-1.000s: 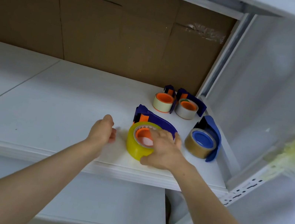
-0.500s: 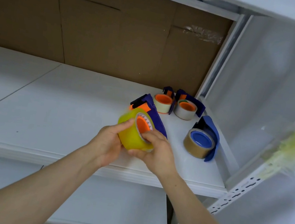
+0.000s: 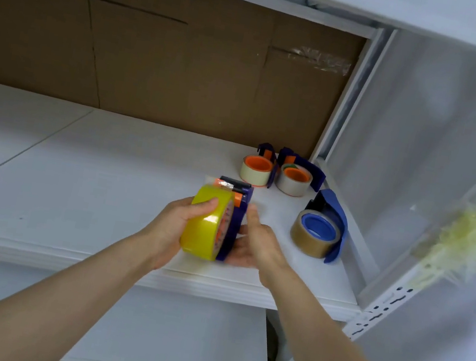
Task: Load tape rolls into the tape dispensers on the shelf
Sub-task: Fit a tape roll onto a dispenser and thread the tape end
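Two bare forearms and two bare hands are seen. The slender left forearm (image 3: 54, 291) is shown uncovered along its whole visible length, up to the lower edge of the view, and the right forearm (image 3: 330, 337) likewise. Both are seen to narrow towards the wrists. The left hand (image 3: 174, 226) and the right hand (image 3: 257, 243) are uncovered too; fine detail of the fingers is softened by blur.

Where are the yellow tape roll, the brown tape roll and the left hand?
yellow tape roll (image 3: 201, 231): head view, on its glossy outer band.
brown tape roll (image 3: 309, 245): head view, on its outer side wall.
left hand (image 3: 170, 230): head view, on its middle, beside the roll.
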{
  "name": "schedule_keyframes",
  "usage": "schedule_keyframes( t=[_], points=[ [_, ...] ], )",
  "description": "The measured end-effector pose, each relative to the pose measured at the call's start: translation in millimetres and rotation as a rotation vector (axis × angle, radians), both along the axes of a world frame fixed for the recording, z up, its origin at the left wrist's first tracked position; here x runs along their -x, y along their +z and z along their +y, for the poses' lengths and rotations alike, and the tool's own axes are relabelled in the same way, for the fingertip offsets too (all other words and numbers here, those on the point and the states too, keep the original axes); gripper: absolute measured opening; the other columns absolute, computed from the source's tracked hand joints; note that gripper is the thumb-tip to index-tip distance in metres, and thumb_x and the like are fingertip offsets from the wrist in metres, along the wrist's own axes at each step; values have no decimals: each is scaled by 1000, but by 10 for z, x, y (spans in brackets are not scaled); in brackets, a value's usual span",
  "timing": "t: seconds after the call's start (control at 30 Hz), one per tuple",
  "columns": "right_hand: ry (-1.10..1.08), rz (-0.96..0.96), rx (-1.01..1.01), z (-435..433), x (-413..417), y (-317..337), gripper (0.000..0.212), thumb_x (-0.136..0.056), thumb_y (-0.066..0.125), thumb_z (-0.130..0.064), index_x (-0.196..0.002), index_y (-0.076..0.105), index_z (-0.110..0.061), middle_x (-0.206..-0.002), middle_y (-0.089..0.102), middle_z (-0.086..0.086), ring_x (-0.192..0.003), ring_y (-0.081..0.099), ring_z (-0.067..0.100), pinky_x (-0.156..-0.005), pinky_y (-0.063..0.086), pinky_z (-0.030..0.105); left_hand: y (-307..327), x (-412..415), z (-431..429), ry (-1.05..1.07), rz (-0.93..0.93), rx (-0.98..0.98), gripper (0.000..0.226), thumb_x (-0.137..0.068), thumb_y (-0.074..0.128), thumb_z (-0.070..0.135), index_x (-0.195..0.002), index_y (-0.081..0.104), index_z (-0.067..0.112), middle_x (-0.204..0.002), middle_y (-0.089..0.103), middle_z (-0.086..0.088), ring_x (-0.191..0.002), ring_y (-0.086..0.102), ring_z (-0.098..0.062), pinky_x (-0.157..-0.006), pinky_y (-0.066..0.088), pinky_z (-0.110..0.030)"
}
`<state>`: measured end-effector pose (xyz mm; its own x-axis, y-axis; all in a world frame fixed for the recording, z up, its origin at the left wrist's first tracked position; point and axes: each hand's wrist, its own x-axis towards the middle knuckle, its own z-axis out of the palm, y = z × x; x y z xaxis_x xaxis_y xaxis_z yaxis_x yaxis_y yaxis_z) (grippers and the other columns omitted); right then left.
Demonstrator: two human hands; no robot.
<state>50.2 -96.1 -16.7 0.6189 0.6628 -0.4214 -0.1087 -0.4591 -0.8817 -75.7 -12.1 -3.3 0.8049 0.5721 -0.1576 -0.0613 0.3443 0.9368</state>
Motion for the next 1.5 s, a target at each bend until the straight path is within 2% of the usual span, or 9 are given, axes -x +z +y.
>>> schedule_keyframes(
  t=[0.17, 0.33, 0.43, 0.7, 0.93, 1.07, 1.23, 1.37, 1.5],
  points=[
    [104, -617, 142, -197, -220, 156, 54, -97, 33, -47, -90, 68, -6, -76, 69, 8, -69, 60, 21, -72, 52, 37, -71, 33, 8, 1, 112, -109, 45, -67, 73, 31, -105, 66, 8, -103, 71, -16, -90, 67, -28, -86, 51, -41],
    [168, -354, -163, -107, -167, 533, 34, -91, 53, -42, -89, 70, -13, -71, 61, -10, -66, 53, 1, -56, 40, 12, -78, 14, 21, 1, 134, -152, 45, -67, 70, 37, -104, 67, 10, -103, 72, -14, -93, 68, -29, -89, 51, -43],
    [271, -352, -190, -6, -117, 557, 21, -82, 68, -32, -88, 69, -12, -80, 65, -6, -75, 59, 3, -65, 48, 14, -105, 33, 17, -5, 132, -174, 48, -67, 68, 41, -105, 67, 12, -103, 72, -12, -98, 67, -31, -92, 49, -46],
    [262, -682, -123, 134, -156, 504, 11, -84, 67, -29, -84, 66, -18, -84, 66, 0, -88, 64, 19, -85, 54, 43, -110, 29, 24, -54, 89, -192, 36, -65, 61, 29, -97, 67, 14, -87, 72, -4, -81, 67, -19, -74, 51, -34],
    [134, -799, -36, 102, -252, 391, 22, -88, 62, -31, -67, 54, -27, -76, 62, -3, -84, 64, 22, -78, 55, 44, -104, 62, 42, -76, 69, -206, 36, -65, 65, 29, -97, 68, 14, -86, 75, -1, -77, 71, -13, -69, 56, -26],
    [132, -1151, 66, 90, -294, 339, 20, -88, 59, -37, -90, 65, -19, -100, 62, 3, -95, 58, 21, -76, 48, 36, -73, 62, 9, -66, 110, -247, 44, -63, 79, 30, -101, 67, 12, -98, 73, -8, -89, 68, -20, -83, 54, -34],
    [57, -803, -25, 125, -335, 260, 18, -88, 63, -25, -89, 68, -8, -111, 58, 11, -105, 56, 24, -79, 43, 30, -71, 46, -22, 47, 151, -245, 47, -64, 75, 45, -95, 70, 10, -94, 74, -8, -88, 68, -24, -84, 54, -36],
    [-89, -588, -119, 109, -425, 290, 12, -89, 61, -22, -86, 58, -11, -98, 59, 5, -99, 54, 18, -87, 45, 31, -45, -40, -37, 156, 237, -272, 40, -76, 64, 52, -83, 68, 12, -78, 72, -2, -72, 67, -16, -65, 54, -24],
    [-129, -519, -149, 84, -461, 293, 13, -89, 59, -21, -90, 61, -8, -93, 64, 10, -93, 59, 22, -87, 49, 38, -57, 20, 6, 56, 205, -235, 32, -72, 70, 42, -87, 67, 14, -91, 70, -8, -91, 65, -28, -80, 51, -37]
  ],
)
